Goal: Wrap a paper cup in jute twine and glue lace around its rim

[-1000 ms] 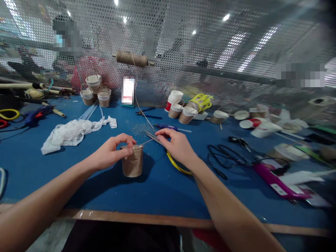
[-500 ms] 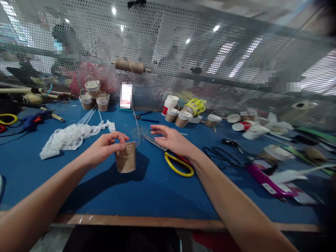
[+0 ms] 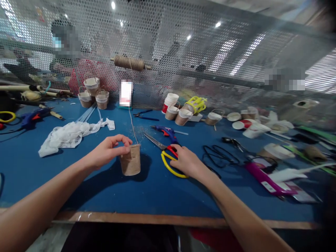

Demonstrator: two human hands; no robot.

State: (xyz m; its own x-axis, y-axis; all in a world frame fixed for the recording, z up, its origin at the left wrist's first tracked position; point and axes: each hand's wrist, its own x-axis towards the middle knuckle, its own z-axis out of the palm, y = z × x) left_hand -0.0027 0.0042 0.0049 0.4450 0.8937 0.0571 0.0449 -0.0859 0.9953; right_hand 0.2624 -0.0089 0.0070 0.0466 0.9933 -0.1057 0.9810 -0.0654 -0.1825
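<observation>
A brown twine-wrapped cup stands upright in front of me. My left hand pinches its rim on the left side. A strand of twine stretches from the cup's rim toward the back of the table. Scissors with red and yellow handles lie on the blue table, points toward the back left and blades slightly apart. My right hand has its fingers closed on the red handle, partly covering it. Just beyond the scissors is a blue glue gun.
A twine spool hangs on the mesh panel. White lace lies left, near another glue gun. Pliers and trimmed cups are at the back. A black cable and purple power strip lie right.
My right hand has moved down and back onto the scissors' handles, uncovering the glue gun. The cup in my left hand has shifted slightly right.
</observation>
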